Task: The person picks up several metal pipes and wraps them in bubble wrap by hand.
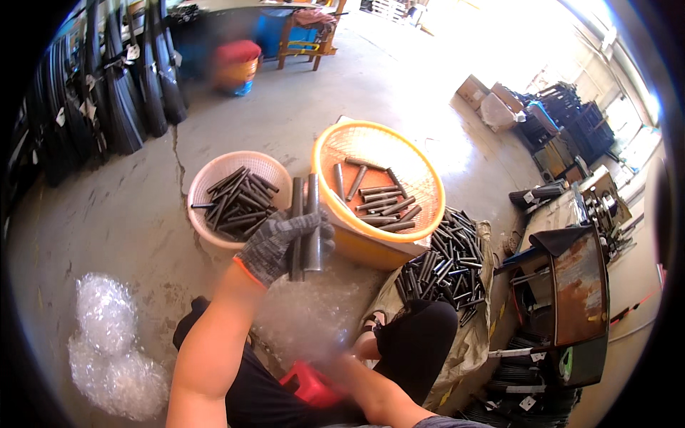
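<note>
My left hand [271,250], in a grey knitted glove with an orange cuff, is closed around two dark metal tubes [312,196], held upright side by side. Behind it, a pink plastic basket [203,164] holds many short dark tubes [239,200]. To the right, a larger orange-rimmed basket [437,178] contains more loose tubes [378,196] and rests on a box [357,246]. My right forearm [378,389] reaches in from the lower right. My right hand [325,342] is smeared by motion, its fingers unclear, close to a red plastic object [310,385] by my lap.
Many tubes [449,257] lie piled on a woven sack [467,357] at the right. Clear plastic wrap [107,335] sits on the floor at left. Bundles of long black strips [121,85] stand far left. A metal-framed bench [581,285] is on the right.
</note>
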Tool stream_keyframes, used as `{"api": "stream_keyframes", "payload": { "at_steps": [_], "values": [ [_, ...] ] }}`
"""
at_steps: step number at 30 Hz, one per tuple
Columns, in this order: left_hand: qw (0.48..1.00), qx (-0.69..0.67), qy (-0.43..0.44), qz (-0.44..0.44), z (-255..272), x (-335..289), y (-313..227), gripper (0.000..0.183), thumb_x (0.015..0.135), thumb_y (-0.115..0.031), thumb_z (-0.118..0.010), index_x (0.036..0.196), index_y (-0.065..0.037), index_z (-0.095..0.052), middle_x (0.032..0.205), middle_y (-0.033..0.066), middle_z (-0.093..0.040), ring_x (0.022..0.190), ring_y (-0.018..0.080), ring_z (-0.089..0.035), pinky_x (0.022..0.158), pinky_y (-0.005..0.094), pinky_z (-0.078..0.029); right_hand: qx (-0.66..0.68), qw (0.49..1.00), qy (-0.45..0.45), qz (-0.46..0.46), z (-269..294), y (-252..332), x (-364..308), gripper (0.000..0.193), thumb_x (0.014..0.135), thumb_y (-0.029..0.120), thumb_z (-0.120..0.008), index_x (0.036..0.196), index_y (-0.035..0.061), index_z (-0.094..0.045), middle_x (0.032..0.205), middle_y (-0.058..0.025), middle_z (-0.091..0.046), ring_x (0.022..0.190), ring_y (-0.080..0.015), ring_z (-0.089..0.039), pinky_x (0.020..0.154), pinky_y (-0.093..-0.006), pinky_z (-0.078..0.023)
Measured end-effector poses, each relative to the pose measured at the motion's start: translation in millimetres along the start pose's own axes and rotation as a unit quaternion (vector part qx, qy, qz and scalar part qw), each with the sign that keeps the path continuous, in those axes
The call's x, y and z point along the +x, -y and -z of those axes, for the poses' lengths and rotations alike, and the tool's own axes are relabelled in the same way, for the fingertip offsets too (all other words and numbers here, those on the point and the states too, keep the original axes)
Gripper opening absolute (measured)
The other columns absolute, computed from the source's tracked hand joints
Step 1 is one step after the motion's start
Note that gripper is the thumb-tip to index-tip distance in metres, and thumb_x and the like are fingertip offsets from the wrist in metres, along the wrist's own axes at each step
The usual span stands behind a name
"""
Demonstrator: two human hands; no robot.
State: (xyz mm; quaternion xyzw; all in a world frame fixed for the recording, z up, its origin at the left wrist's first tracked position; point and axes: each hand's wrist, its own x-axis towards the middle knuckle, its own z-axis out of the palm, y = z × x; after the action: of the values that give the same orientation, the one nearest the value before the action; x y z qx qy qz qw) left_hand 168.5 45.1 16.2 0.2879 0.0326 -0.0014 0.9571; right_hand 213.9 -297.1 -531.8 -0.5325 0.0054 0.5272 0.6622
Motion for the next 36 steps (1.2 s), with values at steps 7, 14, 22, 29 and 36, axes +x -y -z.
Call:
{"api": "stream_keyframes", "payload": {
  "at_steps": [7,14,22,29,36],
  "values": [
    [0.999,0.024,-0.033,-0.027,28,-4,2,0.022,0.087,-0.016,-0.06,0.103,0.0,-0.059,0.084,0.0113,-0.066,0.071,0.0221,-0.067,0.06,0.0324,-0.056,0.039,0.948,-0.063,0.31,-315,329,-79,0.046,0.091,0.034,-0.053,0.129,0.0086,-0.042,0.109,-0.0051,-0.057,0.078,-0.0116,-0.056,0.062,-0.0271,-0.046],
    [0.998,0.06,-0.021,-0.03,24,-4,5,0.027,0.086,-0.018,-0.06,0.102,0.004,-0.06,0.083,0.0121,-0.066,0.071,0.0199,-0.066,0.065,0.0284,-0.055,-0.206,0.895,0.158,0.364,-320,373,-70,0.038,0.09,0.032,-0.055,0.117,0.0048,-0.05,0.098,-0.0022,-0.057,0.075,-0.0108,-0.055,0.064,-0.0247,-0.045],
    [0.994,0.107,-0.017,0.035,27,-1,5,0.035,0.083,-0.017,-0.066,0.109,0.003,-0.055,0.091,0.0142,-0.065,0.079,0.0225,-0.065,0.07,0.0327,-0.054,-0.794,0.572,-0.013,0.208,-149,135,-49,0.017,0.078,0.008,-0.053,0.094,0.004,-0.057,0.095,-0.018,-0.062,0.095,-0.0374,-0.057,0.082,-0.0423,-0.045],
    [0.997,0.036,-0.055,-0.034,35,-7,-4,0.026,0.084,-0.012,-0.063,0.107,-0.001,-0.057,0.088,0.0108,-0.065,0.077,0.0223,-0.066,0.068,0.0338,-0.056,-0.947,0.294,-0.009,0.13,-172,153,-47,0.06,0.079,0.033,-0.059,0.127,0.0019,-0.042,0.13,-0.0166,-0.046,0.12,-0.0367,-0.043,0.103,-0.0444,-0.031],
    [0.998,0.05,-0.021,0.021,19,-3,4,0.026,0.083,-0.014,-0.064,0.103,0.002,-0.058,0.087,0.0125,-0.065,0.076,0.0224,-0.066,0.065,0.0324,-0.056,-0.636,0.565,-0.052,0.523,-276,355,-50,0.044,0.077,0.022,-0.061,0.116,0.0033,-0.049,0.113,-0.0133,-0.053,0.109,-0.0342,-0.05,0.093,-0.0416,-0.038]
  ]
}}
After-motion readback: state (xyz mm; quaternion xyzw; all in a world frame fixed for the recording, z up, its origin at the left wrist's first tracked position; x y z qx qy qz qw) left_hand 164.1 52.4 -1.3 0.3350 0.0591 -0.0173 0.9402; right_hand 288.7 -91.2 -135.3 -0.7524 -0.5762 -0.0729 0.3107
